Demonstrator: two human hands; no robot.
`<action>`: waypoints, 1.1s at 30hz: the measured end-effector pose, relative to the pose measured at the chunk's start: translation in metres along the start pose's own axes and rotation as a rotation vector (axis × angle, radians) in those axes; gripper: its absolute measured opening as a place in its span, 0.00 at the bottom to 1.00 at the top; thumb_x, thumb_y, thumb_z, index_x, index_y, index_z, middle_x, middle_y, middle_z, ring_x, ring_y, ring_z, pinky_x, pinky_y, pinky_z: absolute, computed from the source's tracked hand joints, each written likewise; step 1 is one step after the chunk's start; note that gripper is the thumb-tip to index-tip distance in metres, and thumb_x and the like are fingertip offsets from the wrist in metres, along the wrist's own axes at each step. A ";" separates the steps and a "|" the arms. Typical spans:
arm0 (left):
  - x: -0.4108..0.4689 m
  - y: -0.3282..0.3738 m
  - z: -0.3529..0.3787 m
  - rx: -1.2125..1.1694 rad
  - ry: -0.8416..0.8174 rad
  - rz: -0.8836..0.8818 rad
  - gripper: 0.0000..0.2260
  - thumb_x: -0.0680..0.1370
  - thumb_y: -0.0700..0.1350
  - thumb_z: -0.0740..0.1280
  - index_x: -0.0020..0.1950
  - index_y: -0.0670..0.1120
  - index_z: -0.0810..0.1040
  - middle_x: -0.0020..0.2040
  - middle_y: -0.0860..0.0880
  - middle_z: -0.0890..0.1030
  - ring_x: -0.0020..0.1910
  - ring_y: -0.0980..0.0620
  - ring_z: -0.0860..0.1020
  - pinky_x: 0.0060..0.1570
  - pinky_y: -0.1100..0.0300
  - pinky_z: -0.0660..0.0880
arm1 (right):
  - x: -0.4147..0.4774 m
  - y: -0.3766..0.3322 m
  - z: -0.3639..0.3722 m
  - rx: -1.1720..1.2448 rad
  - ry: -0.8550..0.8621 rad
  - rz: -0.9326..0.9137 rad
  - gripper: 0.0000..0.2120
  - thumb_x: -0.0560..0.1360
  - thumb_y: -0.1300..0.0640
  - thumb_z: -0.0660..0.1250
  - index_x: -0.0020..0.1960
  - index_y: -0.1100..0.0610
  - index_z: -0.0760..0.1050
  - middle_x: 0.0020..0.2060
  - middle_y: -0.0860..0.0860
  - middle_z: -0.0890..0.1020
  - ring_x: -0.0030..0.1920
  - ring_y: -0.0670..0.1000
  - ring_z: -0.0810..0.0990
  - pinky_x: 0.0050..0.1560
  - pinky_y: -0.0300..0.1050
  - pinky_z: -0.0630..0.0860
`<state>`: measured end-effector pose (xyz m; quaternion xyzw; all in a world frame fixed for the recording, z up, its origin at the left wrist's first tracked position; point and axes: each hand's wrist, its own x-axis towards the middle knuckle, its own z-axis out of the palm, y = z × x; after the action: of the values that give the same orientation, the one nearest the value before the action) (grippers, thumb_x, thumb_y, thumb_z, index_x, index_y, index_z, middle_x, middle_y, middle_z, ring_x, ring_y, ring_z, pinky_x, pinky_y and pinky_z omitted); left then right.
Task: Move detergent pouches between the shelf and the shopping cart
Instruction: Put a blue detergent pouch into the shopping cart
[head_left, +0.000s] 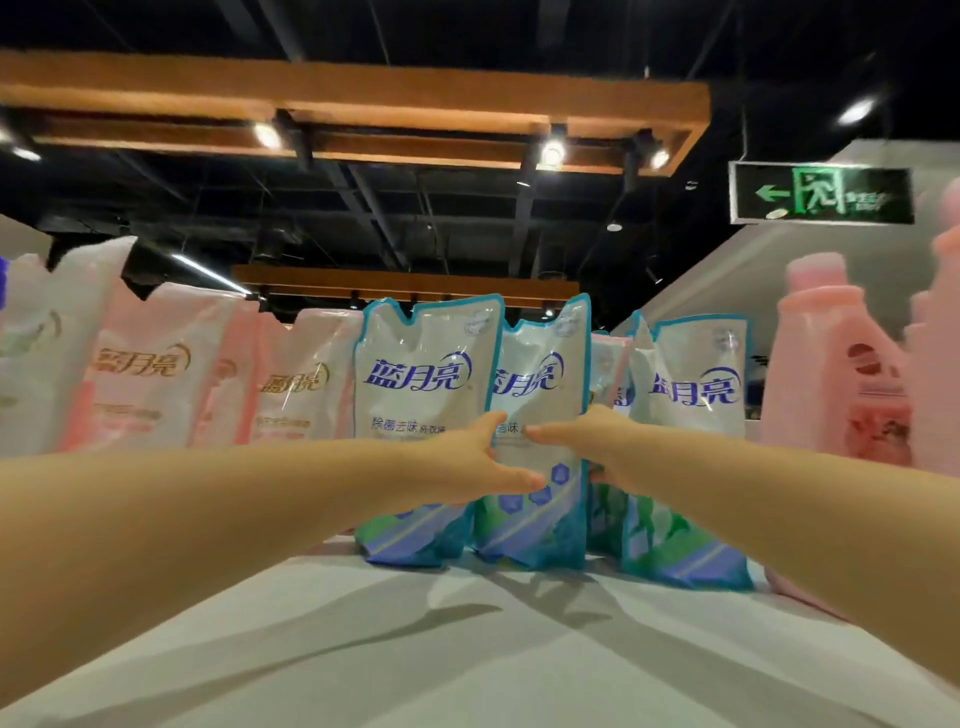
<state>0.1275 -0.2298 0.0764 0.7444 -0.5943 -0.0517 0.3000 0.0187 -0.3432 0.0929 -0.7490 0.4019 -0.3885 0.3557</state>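
A blue-and-white detergent pouch (540, 384) stands upright in the middle of the white shelf top (467, 634). My left hand (478, 462) grips its left edge, thumb across the front. On its right edge my right hand (587, 441) holds it too, fingers wrapped behind. Another blue pouch (421, 374) stands touching it on the left, and a third blue pouch (696, 384) stands to the right. The shopping cart is out of view.
Pink-and-white pouches (156, 369) line the shelf to the left. Pink bottles (831, 364) stand at the right end. A small pouch (608, 364) sits behind the blue ones. The front of the shelf top is bare. A green exit sign (821, 195) hangs overhead.
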 end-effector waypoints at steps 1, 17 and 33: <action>0.001 -0.001 0.000 -0.012 0.000 0.009 0.40 0.73 0.59 0.67 0.76 0.57 0.45 0.66 0.48 0.72 0.59 0.48 0.76 0.59 0.52 0.76 | 0.003 0.000 0.003 0.010 0.029 -0.010 0.30 0.66 0.48 0.76 0.63 0.56 0.73 0.56 0.53 0.80 0.56 0.54 0.77 0.55 0.47 0.74; -0.005 -0.007 -0.006 -0.074 0.022 0.037 0.36 0.72 0.60 0.67 0.74 0.54 0.54 0.65 0.52 0.71 0.57 0.52 0.74 0.54 0.58 0.77 | -0.034 -0.003 -0.004 -0.021 0.296 -0.160 0.14 0.71 0.58 0.71 0.56 0.57 0.75 0.47 0.52 0.80 0.47 0.54 0.78 0.52 0.49 0.77; -0.075 0.078 0.020 -0.500 0.092 0.226 0.28 0.72 0.45 0.72 0.67 0.50 0.62 0.54 0.52 0.75 0.44 0.56 0.75 0.32 0.67 0.71 | -0.150 0.001 -0.078 0.132 0.427 -0.282 0.08 0.71 0.61 0.70 0.46 0.51 0.74 0.41 0.49 0.79 0.44 0.56 0.79 0.48 0.49 0.76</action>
<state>0.0310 -0.1770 0.0788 0.5779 -0.6280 -0.1290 0.5049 -0.1055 -0.2284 0.0825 -0.6738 0.3335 -0.6089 0.2531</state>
